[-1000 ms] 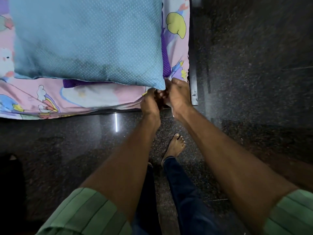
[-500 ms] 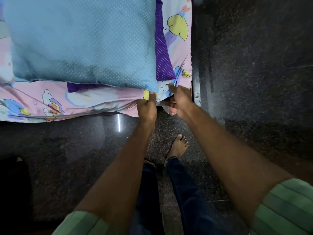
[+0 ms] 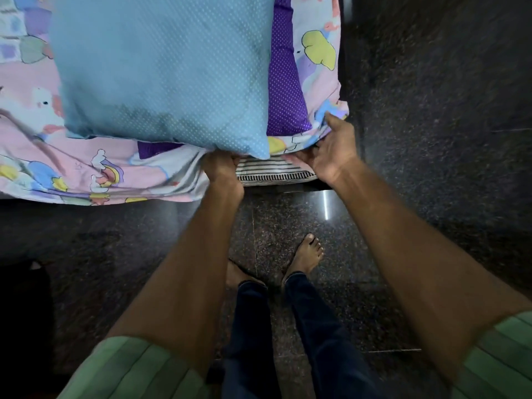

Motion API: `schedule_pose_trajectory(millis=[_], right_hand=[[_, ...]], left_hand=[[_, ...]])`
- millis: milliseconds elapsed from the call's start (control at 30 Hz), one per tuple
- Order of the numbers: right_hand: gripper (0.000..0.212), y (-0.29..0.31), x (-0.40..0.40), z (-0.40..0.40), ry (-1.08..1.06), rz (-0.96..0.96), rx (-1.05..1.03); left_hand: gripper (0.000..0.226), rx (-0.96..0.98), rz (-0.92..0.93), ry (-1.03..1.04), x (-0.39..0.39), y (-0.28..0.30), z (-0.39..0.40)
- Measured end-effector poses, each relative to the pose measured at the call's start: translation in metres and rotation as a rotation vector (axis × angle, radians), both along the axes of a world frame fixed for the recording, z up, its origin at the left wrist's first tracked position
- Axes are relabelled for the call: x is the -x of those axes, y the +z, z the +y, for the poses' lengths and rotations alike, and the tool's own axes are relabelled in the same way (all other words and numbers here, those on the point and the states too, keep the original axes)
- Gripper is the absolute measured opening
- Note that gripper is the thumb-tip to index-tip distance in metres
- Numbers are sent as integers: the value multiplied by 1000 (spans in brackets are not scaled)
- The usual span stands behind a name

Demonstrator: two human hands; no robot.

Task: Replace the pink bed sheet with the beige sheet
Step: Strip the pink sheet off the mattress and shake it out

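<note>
Both hands point(image 3: 221, 168) grip the soft pink sheet point(image 3: 95, 174), baring striped mattress point(image 3: 273, 171).

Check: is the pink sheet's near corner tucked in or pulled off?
Pulled off: both hands lift the sheet, baring striped mattress.

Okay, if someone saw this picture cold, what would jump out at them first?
The big blue pillow filling the upper left, lying on the pink cartoon sheet. Below its corner, the left hand and right hand grip the sheet's corner, baring a striped mattress.
</note>
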State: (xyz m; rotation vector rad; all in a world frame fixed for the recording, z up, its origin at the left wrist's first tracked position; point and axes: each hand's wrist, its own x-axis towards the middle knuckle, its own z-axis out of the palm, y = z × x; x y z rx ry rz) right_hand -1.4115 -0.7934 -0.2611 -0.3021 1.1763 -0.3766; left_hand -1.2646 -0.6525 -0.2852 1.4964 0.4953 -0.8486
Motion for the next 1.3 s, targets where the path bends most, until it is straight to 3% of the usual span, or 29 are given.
schedule_pose_trajectory(millis=[67, 133, 233, 300, 367, 467, 567, 633, 733, 767, 867, 967, 1033, 1100, 1133, 1200, 1300], right_hand=[[40, -11, -4, 5, 35, 156, -15], [27, -16, -10, 15, 72, 319, 35], [16, -14, -23, 9, -20, 468, 455], [20, -7, -31, -5, 39, 501, 728], [19, -9, -28, -14, 176, 471, 834], [24, -19, -5, -15, 367, 526, 964], [25, -14, 4, -11, 439, 487, 842], [26, -13, 9, -12, 412, 496, 731], [58, -18, 18, -17, 373, 520, 622], [60, -21, 21, -19, 368, 510, 602], [54, -20, 26, -27, 247, 532, 540], [44, -13, 40, -39, 122, 598, 480], [27, -28, 50, -50, 242, 628, 546], [44, -55, 60, -66, 366, 567, 561], [39, -47, 59, -71, 398, 531, 553], [5, -36, 53, -83, 444, 461, 481], [17, -35, 43, -103, 372, 445, 367]], left_hand=[[33, 25, -23, -128, 1, 6, 4], [27, -34, -37, -149, 9, 0, 15], [27, -150, 97, -127, 23, -12, 26], [39, -143, 184, -293, 32, -9, 23], [54, -158, 202, -543, 46, -1, 14], [36, -209, 62, -769, 74, 5, -4], [35, -246, -184, -884, 95, 10, -25], [44, -231, -224, -895, 106, 19, -43], [40, -235, -268, -906, 115, 28, -67], [34, -270, -295, -913, 118, 28, -73], [32, -425, -445, -958, 125, 21, -81], [32, -439, -572, -959, 138, 24, -88], [20, -371, -777, -973, 145, 29, -94], [5, -263, -997, -974, 149, 33, -106], [11, -227, -1082, -966, 149, 33, -115], [17, -215, -1215, -949, 144, 32, -137], [35, -392, -1341, -1073, 130, 23, -176]])
